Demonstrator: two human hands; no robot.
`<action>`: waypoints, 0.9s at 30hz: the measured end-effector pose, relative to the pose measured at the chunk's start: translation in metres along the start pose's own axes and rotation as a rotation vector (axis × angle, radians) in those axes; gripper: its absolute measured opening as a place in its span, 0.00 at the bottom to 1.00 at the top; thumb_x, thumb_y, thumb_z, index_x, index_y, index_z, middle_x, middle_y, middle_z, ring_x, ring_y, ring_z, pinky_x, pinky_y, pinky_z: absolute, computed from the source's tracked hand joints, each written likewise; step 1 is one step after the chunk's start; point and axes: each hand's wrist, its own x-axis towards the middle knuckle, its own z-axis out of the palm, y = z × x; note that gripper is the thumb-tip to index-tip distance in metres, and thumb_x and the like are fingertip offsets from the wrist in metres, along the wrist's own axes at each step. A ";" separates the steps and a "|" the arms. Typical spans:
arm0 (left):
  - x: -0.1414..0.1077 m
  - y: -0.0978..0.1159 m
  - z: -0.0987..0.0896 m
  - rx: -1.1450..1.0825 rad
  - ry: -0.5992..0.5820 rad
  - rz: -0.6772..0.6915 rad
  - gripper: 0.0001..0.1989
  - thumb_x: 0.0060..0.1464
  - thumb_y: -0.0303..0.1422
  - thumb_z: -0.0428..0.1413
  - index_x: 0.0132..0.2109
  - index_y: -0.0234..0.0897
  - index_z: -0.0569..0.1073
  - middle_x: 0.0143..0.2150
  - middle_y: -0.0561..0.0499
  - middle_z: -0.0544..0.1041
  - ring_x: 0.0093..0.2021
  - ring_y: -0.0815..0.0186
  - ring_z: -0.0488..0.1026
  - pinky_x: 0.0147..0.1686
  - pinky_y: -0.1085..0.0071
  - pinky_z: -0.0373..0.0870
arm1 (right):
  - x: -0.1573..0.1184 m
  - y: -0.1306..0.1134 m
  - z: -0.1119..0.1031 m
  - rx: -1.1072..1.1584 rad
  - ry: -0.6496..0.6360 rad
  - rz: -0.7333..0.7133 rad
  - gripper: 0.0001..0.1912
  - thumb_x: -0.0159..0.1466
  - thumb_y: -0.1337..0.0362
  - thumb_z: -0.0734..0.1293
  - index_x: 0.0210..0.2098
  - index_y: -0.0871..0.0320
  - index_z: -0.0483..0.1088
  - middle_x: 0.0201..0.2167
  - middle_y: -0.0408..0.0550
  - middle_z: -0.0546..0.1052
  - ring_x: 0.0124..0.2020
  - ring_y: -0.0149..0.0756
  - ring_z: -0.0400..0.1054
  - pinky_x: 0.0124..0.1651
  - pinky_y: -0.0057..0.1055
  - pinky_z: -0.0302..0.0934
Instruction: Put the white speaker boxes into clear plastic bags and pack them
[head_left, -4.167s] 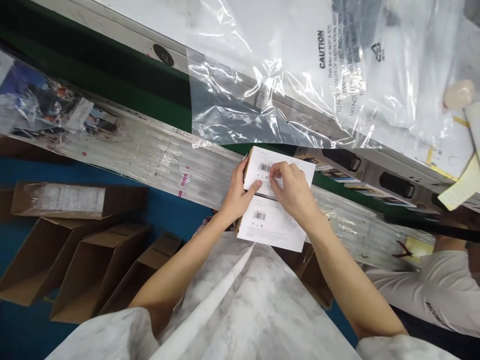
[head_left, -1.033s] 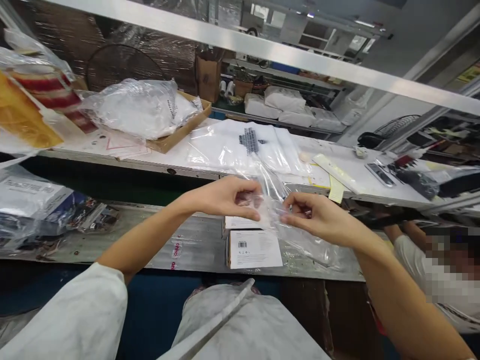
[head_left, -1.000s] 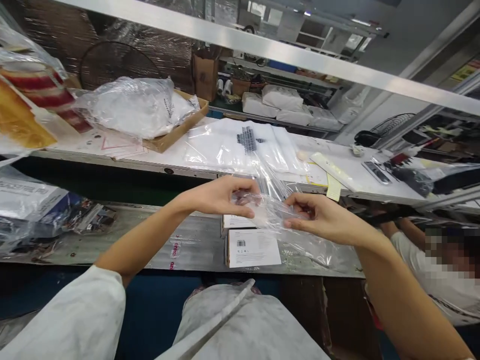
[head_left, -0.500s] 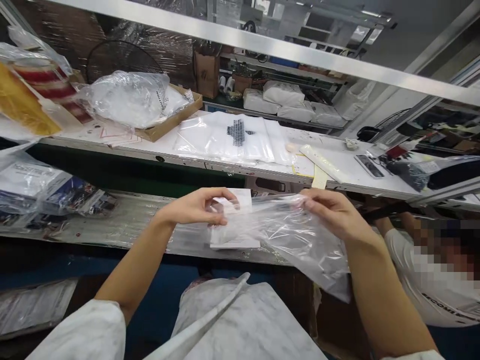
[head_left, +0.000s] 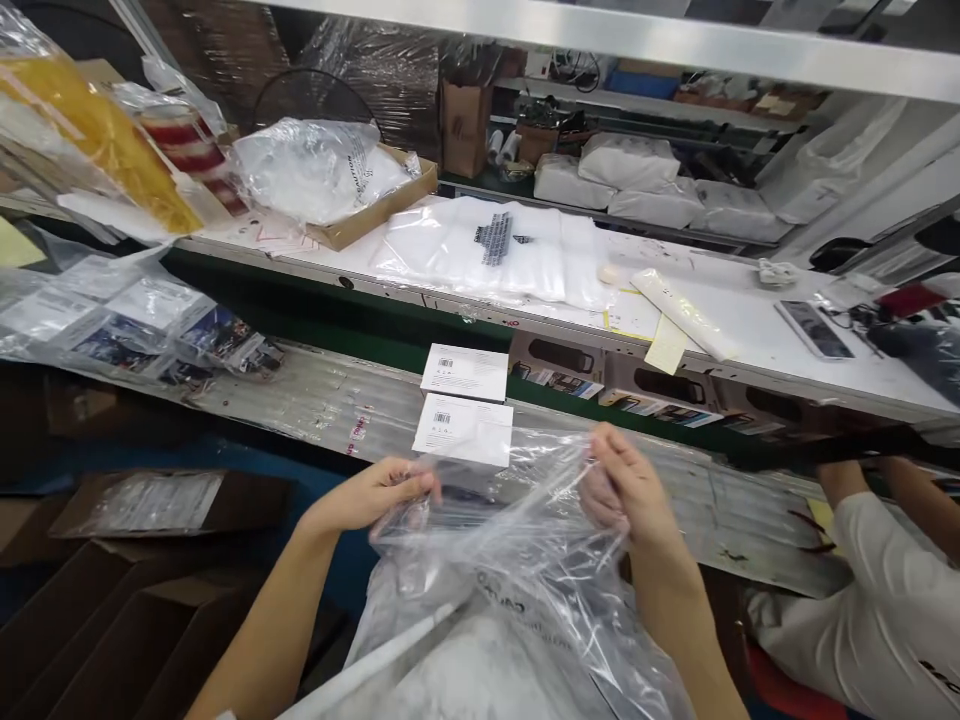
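Observation:
Between my two hands a clear plastic bag (head_left: 517, 560) with printed caution text is stretched, its body hanging toward my lap. My left hand (head_left: 375, 497) pinches one side of the bag. On the other side my right hand (head_left: 626, 490) has its fingers closed round the plastic. Just beyond the bag lie two white boxes with barcode labels: the nearer white box (head_left: 463, 428) is partly behind the bag's edge, and the farther white box (head_left: 465, 370) sits behind it on the lower ledge.
Bagged goods (head_left: 150, 320) lie on the lower ledge at left. On the upper shelf are a stack of flat plastic bags (head_left: 495, 250), a cardboard tray (head_left: 375, 208) and a phone (head_left: 814, 330). Boxes (head_left: 660, 390) stand underneath. A co-worker's sleeve (head_left: 892, 560) shows at right.
My hands have drawn the bag nearer to me and spread it between them. The white boxes are now uncovered beyond it. The view has shifted too.

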 end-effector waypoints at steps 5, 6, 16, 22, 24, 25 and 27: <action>-0.005 -0.064 0.011 -0.381 0.623 0.327 0.24 0.52 0.48 0.68 0.21 0.36 0.69 0.31 0.48 0.73 0.33 0.65 0.73 0.31 0.73 0.71 | 0.012 0.077 -0.027 -0.250 -0.527 0.371 0.29 0.57 0.37 0.76 0.23 0.55 0.67 0.17 0.38 0.67 0.18 0.28 0.59 0.24 0.30 0.61; -0.003 -0.075 0.009 -0.507 0.662 0.318 0.27 0.49 0.48 0.69 0.21 0.37 0.64 0.27 0.52 0.68 0.28 0.68 0.69 0.26 0.74 0.68 | 0.015 0.091 -0.029 -0.188 -0.623 0.384 0.30 0.54 0.35 0.77 0.21 0.54 0.67 0.16 0.38 0.66 0.19 0.31 0.60 0.29 0.34 0.66; 0.117 -0.103 -0.025 -0.153 0.961 0.190 0.20 0.60 0.53 0.60 0.42 0.39 0.74 0.44 0.46 0.79 0.45 0.62 0.76 0.46 0.71 0.70 | 0.135 0.154 -0.002 -0.350 0.432 -0.100 0.31 0.60 0.30 0.66 0.29 0.53 0.63 0.28 0.40 0.64 0.34 0.35 0.57 0.41 0.32 0.59; 0.120 -0.116 0.004 -0.200 0.868 0.140 0.19 0.65 0.51 0.56 0.47 0.41 0.74 0.55 0.45 0.79 0.56 0.58 0.74 0.54 0.69 0.67 | 0.113 0.166 -0.011 -0.328 0.363 0.037 0.30 0.56 0.31 0.69 0.29 0.52 0.67 0.29 0.44 0.72 0.34 0.39 0.63 0.40 0.34 0.62; 0.108 -0.122 0.008 -0.196 0.838 0.069 0.17 0.64 0.50 0.57 0.44 0.41 0.74 0.43 0.49 0.80 0.46 0.60 0.75 0.46 0.70 0.67 | 0.094 0.170 -0.014 -0.292 0.324 0.099 0.29 0.55 0.32 0.71 0.28 0.52 0.69 0.28 0.44 0.73 0.34 0.40 0.65 0.40 0.35 0.63; 0.106 -0.123 0.005 -0.212 0.826 0.030 0.17 0.61 0.50 0.59 0.40 0.40 0.74 0.36 0.52 0.78 0.40 0.61 0.74 0.42 0.70 0.66 | 0.087 0.172 -0.015 -0.270 0.307 0.134 0.28 0.55 0.33 0.71 0.28 0.52 0.69 0.27 0.44 0.73 0.32 0.39 0.65 0.39 0.35 0.63; 0.112 -0.121 -0.006 -0.267 0.812 -0.033 0.18 0.55 0.49 0.62 0.31 0.39 0.70 0.28 0.55 0.72 0.34 0.64 0.69 0.37 0.71 0.63 | 0.087 0.174 -0.016 -0.230 0.291 0.199 0.27 0.55 0.35 0.71 0.27 0.53 0.69 0.24 0.43 0.72 0.30 0.39 0.64 0.36 0.34 0.62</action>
